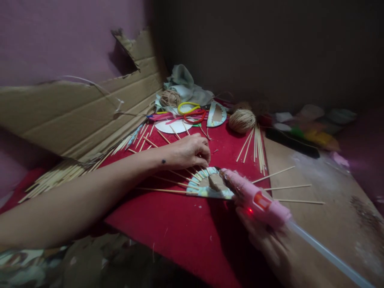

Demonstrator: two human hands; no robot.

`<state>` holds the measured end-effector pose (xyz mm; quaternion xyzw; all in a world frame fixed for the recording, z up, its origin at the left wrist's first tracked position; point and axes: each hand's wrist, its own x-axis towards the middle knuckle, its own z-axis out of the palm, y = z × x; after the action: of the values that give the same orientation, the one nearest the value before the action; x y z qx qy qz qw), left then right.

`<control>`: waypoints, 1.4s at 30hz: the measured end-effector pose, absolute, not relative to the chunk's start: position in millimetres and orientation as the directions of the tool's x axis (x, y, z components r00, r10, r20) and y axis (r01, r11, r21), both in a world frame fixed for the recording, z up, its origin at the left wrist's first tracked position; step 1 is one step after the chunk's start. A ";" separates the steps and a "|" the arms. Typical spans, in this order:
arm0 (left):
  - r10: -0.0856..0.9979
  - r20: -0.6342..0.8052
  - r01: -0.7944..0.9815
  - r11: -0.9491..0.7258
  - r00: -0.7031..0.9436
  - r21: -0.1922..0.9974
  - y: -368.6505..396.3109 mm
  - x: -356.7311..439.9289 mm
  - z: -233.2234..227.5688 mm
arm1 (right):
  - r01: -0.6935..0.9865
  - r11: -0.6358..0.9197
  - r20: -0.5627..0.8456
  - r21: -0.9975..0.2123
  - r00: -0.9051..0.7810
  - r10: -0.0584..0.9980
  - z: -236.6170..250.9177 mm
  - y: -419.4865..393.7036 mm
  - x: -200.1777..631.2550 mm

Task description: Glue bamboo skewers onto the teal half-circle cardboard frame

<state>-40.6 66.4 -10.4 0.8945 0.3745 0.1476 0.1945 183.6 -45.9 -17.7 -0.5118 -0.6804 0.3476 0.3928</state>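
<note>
A half-circle piece (193,188) with a pale patterned cloth rim and bare cardboard middle lies on the red surface. Thin wooden sticks (162,191) fan out from its curved edge. My left hand (193,151) is closed at the top of that curve, fingertips pinched down on a stick whose end they partly hide. In my right hand (264,236) is a pink hot glue gun (258,196), its red light lit and a clear glue stick (324,248) poking out the back. The nozzle points at the half-circle and covers part of its right side.
Behind lie scissors (195,116), a second half-circle (216,115), a white oval (174,126) and balls of twine (242,121). Loose sticks (258,150) lie right of centre, with a larger pile (57,178) at left. Torn cardboard (90,112) leans against the wall.
</note>
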 end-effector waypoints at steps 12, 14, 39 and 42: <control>0.774 -0.037 0.695 -0.544 0.631 0.470 65.9 -30.7 -6.8 | 0.319 0.134 0.107 -0.938 -0.098 0.989 -10.0 -48.3 182.2; 0.775 -0.047 0.699 -0.541 0.631 0.468 67.5 -30.2 -7.1 | 0.290 0.123 0.096 -0.949 -0.105 0.990 -11.1 -49.4 181.7; 0.760 -0.095 0.732 -0.574 0.643 0.368 64.6 -27.5 -3.4 | 0.354 0.234 0.204 -0.905 -0.121 0.972 1.7 -40.9 173.3; 0.762 -0.103 0.737 -0.569 0.639 0.364 65.3 -26.3 -2.2 | 0.364 0.218 0.197 -0.905 -0.096 0.976 6.1 -41.0 174.7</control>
<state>-26.3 65.3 -2.2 0.8851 0.4236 0.0326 0.1901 174.7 -41.0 6.1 -0.5153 -0.6500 0.3540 0.4320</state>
